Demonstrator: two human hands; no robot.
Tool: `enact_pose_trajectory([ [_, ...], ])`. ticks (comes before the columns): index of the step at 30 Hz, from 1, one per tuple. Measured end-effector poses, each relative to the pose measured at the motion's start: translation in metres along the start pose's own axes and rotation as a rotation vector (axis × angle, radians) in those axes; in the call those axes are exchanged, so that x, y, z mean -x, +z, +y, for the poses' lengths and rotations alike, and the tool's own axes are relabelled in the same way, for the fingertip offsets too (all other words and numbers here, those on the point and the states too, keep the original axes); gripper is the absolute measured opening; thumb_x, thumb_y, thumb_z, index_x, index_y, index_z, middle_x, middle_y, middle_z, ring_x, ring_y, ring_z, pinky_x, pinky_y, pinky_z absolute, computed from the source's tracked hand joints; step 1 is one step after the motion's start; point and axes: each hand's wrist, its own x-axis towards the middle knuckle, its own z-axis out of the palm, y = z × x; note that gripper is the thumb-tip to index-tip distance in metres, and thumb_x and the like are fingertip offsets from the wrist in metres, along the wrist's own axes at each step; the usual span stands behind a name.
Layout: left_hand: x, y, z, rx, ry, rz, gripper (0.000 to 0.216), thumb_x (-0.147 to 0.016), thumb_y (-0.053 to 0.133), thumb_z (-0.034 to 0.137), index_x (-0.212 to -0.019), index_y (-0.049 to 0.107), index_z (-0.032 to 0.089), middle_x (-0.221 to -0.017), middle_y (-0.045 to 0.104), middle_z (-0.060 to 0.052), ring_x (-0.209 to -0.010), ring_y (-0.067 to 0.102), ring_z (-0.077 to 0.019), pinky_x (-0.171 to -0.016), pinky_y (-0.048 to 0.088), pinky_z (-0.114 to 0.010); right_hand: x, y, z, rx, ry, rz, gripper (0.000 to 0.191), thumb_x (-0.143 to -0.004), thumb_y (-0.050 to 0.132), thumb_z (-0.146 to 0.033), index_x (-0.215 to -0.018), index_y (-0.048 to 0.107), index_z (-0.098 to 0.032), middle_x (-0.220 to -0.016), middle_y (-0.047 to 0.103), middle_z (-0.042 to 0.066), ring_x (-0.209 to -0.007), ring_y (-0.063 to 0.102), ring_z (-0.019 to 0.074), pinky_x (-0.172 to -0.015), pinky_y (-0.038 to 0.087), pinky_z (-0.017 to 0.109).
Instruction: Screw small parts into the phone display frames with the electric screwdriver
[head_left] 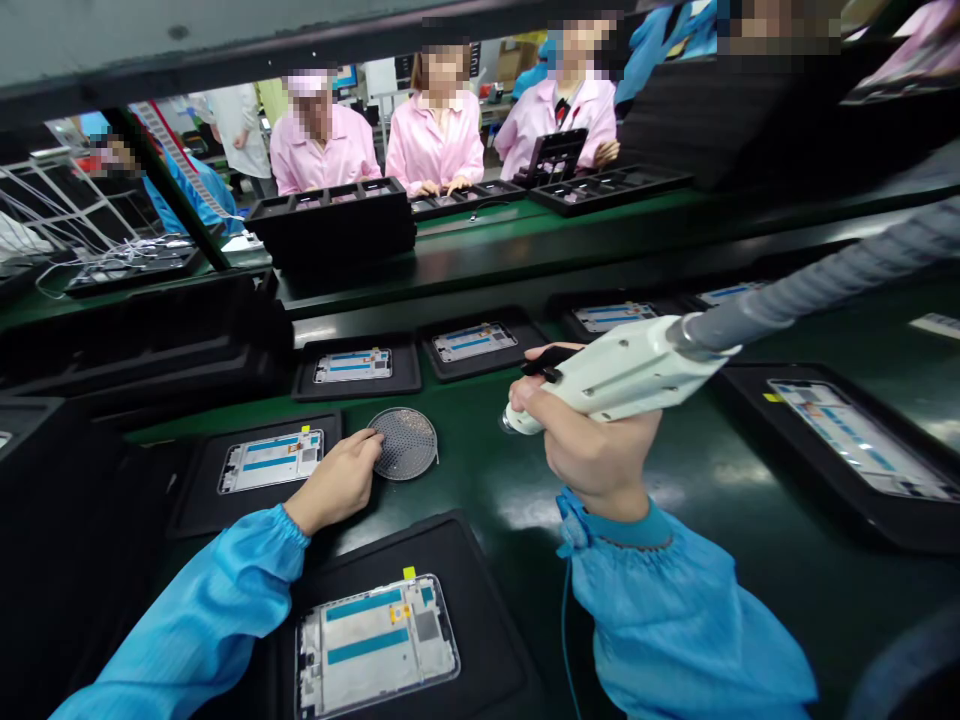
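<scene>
My left hand (341, 480) pinches the left edge of a round perforated metal disc (406, 445), close above or on the green work surface. My right hand (592, 450) is wrapped round a white air gun (622, 372) with a black trigger and a grey ribbed hose. The gun's nozzle points left towards the disc and stays apart from it. Below my left hand, a phone frame (375, 685) with blue strips and a yellow tab lies in a black tray (480, 610). Another phone frame (274, 475) rests in a tray just left of that hand.
More trays with phone frames stand along the back, such as one frame (352, 370), and another frame (862, 435) at the right. Stacked black trays (150, 330) stand at the left. The hose (840, 270) runs to the upper right. Several people in pink (435, 135) are across the line.
</scene>
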Motion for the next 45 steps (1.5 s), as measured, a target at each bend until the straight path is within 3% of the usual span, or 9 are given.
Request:
enact_pose_trajectory([
  [5, 0.051, -0.029, 0.037, -0.024, -0.088, -0.069, 0.018, -0.097, 0.043, 0.02, -0.105, 0.057, 0.014, -0.11, 0.061, -0.014, -0.106, 0.058, -0.0268, -0.091, 0.052, -0.045, -0.006, -0.003, 0.009, 0.059, -0.027, 0.051, 0.014, -0.064, 0.074, -0.015, -0.071, 0.066, -0.023, -0.07, 0.065, -0.004, -0.058, 0.062, 0.0167, -0.057, 0.054, 0.035],
  [9, 0.088, -0.03, 0.058, -0.015, -0.167, -0.183, 0.021, -0.097, 0.043, 0.023, -0.106, 0.06, 0.015, -0.103, 0.062, -0.012, -0.096, 0.06, -0.0248, -0.082, 0.054, -0.041, -0.011, -0.005, 0.021, 0.121, -0.011, 0.044, 0.01, -0.066, 0.072, -0.02, -0.063, 0.062, -0.021, -0.064, 0.062, -0.003, -0.058, 0.061, 0.0161, -0.057, 0.054, 0.035],
  [15, 0.095, -0.022, 0.057, -0.009, -0.176, -0.234, 0.019, -0.096, 0.045, 0.019, -0.096, 0.064, 0.018, -0.089, 0.062, -0.006, -0.079, 0.061, -0.0175, -0.071, 0.052, -0.03, -0.017, -0.007, 0.026, 0.216, 0.046, 0.058, 0.013, -0.062, 0.074, -0.025, -0.065, 0.063, -0.019, -0.065, 0.063, -0.002, -0.059, 0.062, 0.017, -0.057, 0.053, 0.034],
  [18, 0.075, -0.029, 0.027, -0.024, -0.198, -0.183, 0.016, -0.097, 0.049, 0.024, -0.097, 0.064, 0.018, -0.093, 0.063, -0.004, -0.082, 0.061, -0.015, -0.075, 0.053, -0.029, -0.023, -0.011, 0.026, 0.272, 0.066, 0.058, 0.014, -0.061, 0.074, -0.026, -0.064, 0.064, -0.017, -0.062, 0.063, 0.0, -0.059, 0.062, 0.0176, -0.057, 0.052, 0.033],
  [22, 0.022, -0.041, -0.06, -0.118, -0.367, -0.024, 0.026, -0.096, 0.057, 0.035, -0.113, 0.06, 0.017, -0.116, 0.061, -0.008, -0.1, 0.061, -0.0193, -0.087, 0.053, -0.04, -0.031, -0.015, 0.034, 0.341, 0.085, 0.026, 0.02, -0.058, 0.076, -0.032, -0.065, 0.065, -0.017, -0.063, 0.065, 0.002, -0.062, 0.062, 0.0192, -0.061, 0.052, 0.035],
  [25, -0.009, -0.044, -0.126, -0.146, -0.425, -0.002, 0.033, -0.094, 0.059, 0.037, -0.121, 0.058, 0.017, -0.122, 0.059, -0.009, -0.104, 0.061, -0.0214, -0.088, 0.054, -0.043, -0.038, -0.02, 0.042, 0.369, 0.087, 0.021, 0.025, -0.056, 0.076, -0.036, -0.067, 0.066, -0.016, -0.063, 0.066, 0.002, -0.061, 0.061, 0.0197, -0.061, 0.051, 0.036],
  [28, -0.017, -0.038, -0.164, -0.146, -0.404, -0.016, 0.034, -0.094, 0.06, 0.037, -0.121, 0.058, 0.016, -0.121, 0.06, -0.009, -0.104, 0.062, -0.0214, -0.088, 0.055, -0.043, -0.045, -0.028, 0.044, 0.384, 0.081, 0.07, 0.029, -0.056, 0.077, -0.038, -0.069, 0.066, -0.015, -0.062, 0.065, 0.003, -0.058, 0.061, 0.0199, -0.059, 0.05, 0.036],
  [35, 0.009, -0.028, -0.187, -0.142, -0.336, 0.058, 0.033, -0.094, 0.059, 0.036, -0.12, 0.058, 0.016, -0.121, 0.06, -0.009, -0.105, 0.061, -0.0217, -0.089, 0.054, -0.043, -0.05, -0.046, 0.016, 0.368, 0.02, 0.213, 0.026, -0.061, 0.077, -0.036, -0.071, 0.065, -0.015, -0.065, 0.067, 0.002, -0.062, 0.064, 0.02, -0.061, 0.051, 0.035],
  [45, 0.02, -0.031, -0.184, -0.313, -0.362, 0.102, 0.034, -0.094, 0.06, 0.037, -0.122, 0.057, 0.016, -0.121, 0.06, -0.009, -0.104, 0.062, -0.0213, -0.087, 0.055, -0.042, -0.044, -0.052, -0.013, 0.282, -0.021, 0.236, 0.02, -0.06, 0.078, -0.03, -0.068, 0.065, -0.018, -0.064, 0.065, -0.001, -0.061, 0.063, 0.0187, -0.061, 0.051, 0.033],
])
